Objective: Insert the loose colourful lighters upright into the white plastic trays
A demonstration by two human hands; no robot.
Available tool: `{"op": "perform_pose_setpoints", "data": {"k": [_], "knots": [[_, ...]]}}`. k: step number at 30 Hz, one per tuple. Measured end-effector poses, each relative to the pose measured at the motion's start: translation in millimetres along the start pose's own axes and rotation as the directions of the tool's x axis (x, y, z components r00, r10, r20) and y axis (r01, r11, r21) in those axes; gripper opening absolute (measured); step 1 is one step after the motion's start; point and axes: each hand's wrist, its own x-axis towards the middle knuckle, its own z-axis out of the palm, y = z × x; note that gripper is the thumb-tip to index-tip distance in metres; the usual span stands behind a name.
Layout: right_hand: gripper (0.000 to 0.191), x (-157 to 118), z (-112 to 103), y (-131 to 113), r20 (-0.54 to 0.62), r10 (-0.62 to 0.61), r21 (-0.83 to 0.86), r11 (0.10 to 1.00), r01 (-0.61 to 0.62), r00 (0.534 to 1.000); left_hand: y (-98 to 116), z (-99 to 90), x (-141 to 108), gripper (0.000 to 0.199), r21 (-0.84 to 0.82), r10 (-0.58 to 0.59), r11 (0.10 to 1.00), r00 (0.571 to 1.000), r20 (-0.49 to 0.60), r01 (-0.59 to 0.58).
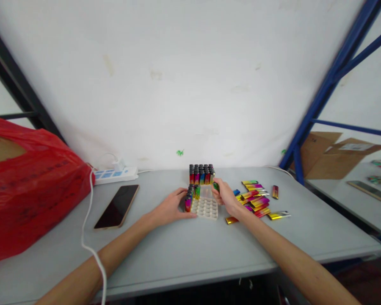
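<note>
A white tray (205, 208) with rows of round pockets lies on the table, and several shiny coloured lighters (188, 204) stand upright along its left and back edges. My left hand (173, 208) is curved round the tray's left side, thumb along the front corner and fingers by the standing lighters, holding it. Just off the tray's right back corner, my right hand (224, 194) is closed on a green lighter (216, 186), its lower part hidden by the fingers. Behind the tray, a block of upright lighters (202, 174) with dark tops stands close to the wall.
A loose heap of metallic-coloured lighters (255, 202) lies right of the tray, partly behind my right forearm. On the left are a phone (117, 206), a power strip (116, 174), a white cable (89, 237) and a red bag (34, 190). Blue shelf posts (324, 93) and a cardboard box (333, 156) stand right.
</note>
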Motion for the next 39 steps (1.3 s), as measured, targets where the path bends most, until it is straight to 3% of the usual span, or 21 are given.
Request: {"op": "perform_pose_setpoints", "data": {"k": [4, 7, 13, 15, 20, 23, 28, 32, 36, 39], "knots": [[0.049, -3.0, 1.0, -0.5, -0.033, -0.010, -0.030, 1.000, 0.009, 0.999, -0.8, 0.3, 0.1, 0.076, 0.007, 0.003, 1.000, 1.000, 0.006, -0.003], [0.055, -1.6, -0.6, 0.0, -0.001, -0.062, -0.069, 0.996, 0.061, 0.998, -0.8, 0.3, -0.1, 0.077, 0.005, 0.001, 1.000, 1.000, 0.008, -0.001], [0.066, 0.4, -4.1, 3.9, 0.123, -0.308, -0.254, 0.909, 0.330, 0.943, 0.6, -0.1, 0.0, 0.074, 0.007, 0.010, 1.000, 1.000, 0.004, -0.010], [0.059, -2.1, -4.4, 3.6, 0.175, -0.393, -0.379, 0.819, 0.431, 0.903, 0.3, 0.3, 0.0, 0.074, 0.007, 0.013, 1.000, 1.000, 0.002, -0.013], [0.037, -7.3, -5.9, 1.0, 0.346, -0.575, -0.625, 0.449, 0.639, 0.742, -0.5, 1.4, -0.5, 0.072, 0.017, 0.016, 1.000, 1.000, -0.003, -0.015], [0.035, -7.9, -6.9, -0.3, 0.387, -0.573, -0.676, 0.357, 0.645, 0.722, -0.8, 1.7, -0.5, 0.073, 0.006, 0.023, 1.000, 1.000, -0.009, -0.023], [0.040, -11.5, -4.2, -4.4, 0.280, -0.647, -0.660, 0.407, 0.631, 0.710, -0.7, 1.8, -0.1, 0.074, 0.000, 0.014, 1.000, 1.000, 0.001, -0.014], [0.035, -13.9, -0.6, -4.7, 0.162, -0.591, -0.601, 0.576, 0.554, 0.790, 0.0, 1.4, -0.6, 0.073, -0.005, 0.011, 1.000, 1.000, 0.003, -0.011], [0.030, -11.3, 2.5, 1.0, 0.226, -0.504, -0.576, 0.621, 0.532, 0.833, 0.0, 1.6, -0.9, 0.073, -0.020, 0.024, 1.000, 1.000, -0.007, -0.024], [0.024, -9.3, 4.8, 4.4, 0.305, -0.447, -0.641, 0.557, 0.528, 0.841, 0.6, 1.5, -0.9, 0.073, -0.027, 0.021, 0.999, 1.000, -0.002, -0.021]]}}
